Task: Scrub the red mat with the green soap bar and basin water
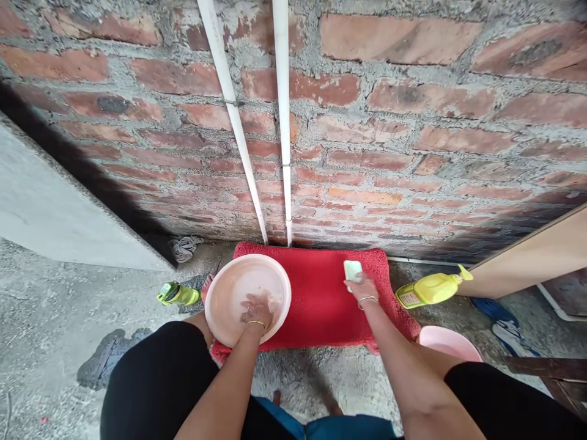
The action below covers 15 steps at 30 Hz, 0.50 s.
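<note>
My left hand (257,310) is down inside a pale pink basin (215,293), fingers stretched and spread, seemingly in shallow water. The basin rests on the left part of a red cloth-covered bench or low table (316,299). Over the right part of the red cover, my right hand (363,288) grips a pale green rectangular object (353,269) with rounded corners; its exact kind does not show. Whether that object touches the cloth I cannot tell.
A yellow pump bottle (428,289) stands right of the red cover, near a pink tub (449,343). A yellow-green bottle (178,294) and grey rag (184,249) are at left. Two white pipes (284,122) run down the brick wall (358,146) behind.
</note>
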Tool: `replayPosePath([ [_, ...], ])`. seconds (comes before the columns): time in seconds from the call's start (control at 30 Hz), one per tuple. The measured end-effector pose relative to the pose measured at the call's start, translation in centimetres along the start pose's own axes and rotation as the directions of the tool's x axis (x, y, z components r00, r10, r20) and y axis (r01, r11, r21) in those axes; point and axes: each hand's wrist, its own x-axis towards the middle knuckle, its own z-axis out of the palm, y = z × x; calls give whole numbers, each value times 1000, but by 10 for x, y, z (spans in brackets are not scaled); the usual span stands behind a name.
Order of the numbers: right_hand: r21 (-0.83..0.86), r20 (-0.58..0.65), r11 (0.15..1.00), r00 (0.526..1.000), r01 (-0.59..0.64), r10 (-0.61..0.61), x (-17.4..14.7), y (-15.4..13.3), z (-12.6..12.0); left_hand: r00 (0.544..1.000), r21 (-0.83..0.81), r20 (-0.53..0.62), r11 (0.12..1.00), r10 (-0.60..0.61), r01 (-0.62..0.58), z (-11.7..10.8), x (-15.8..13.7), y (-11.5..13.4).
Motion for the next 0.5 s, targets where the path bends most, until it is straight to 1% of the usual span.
replayPosePath([
  [0.07,-17,71,994,992,106,-104,-24,-37,29,999,-15,50,1000,-4,4,-3,-8,-1],
  [0.17,-32,156,983,973,179,-172,-54,-84,72,997,-83,75,996,29,-23,-6,-17,-5],
  [0.23,-58,200,972,957,226,-210,-66,-102,91,995,-110,87,993,56,-46,-7,-20,-8],
  [0.27,-70,215,967,950,247,-227,-70,-106,96,993,-114,93,992,67,-56,-8,-21,-10],
  [0.3,-79,221,962,946,261,-238,-72,-106,98,993,-116,96,991,74,-63,-9,-21,-10],
  [0.37,-83,202,961,949,264,-243,-70,-96,94,992,-122,95,990,83,-71,-11,-21,-10],
  [0.43,-87,160,971,965,225,-209,-64,-71,81,992,-132,86,988,97,-85,-12,-20,-9],
  [0.5,-81,97,985,985,152,-144,-56,-35,62,990,-140,82,985,112,-99,-14,-21,-6],
])
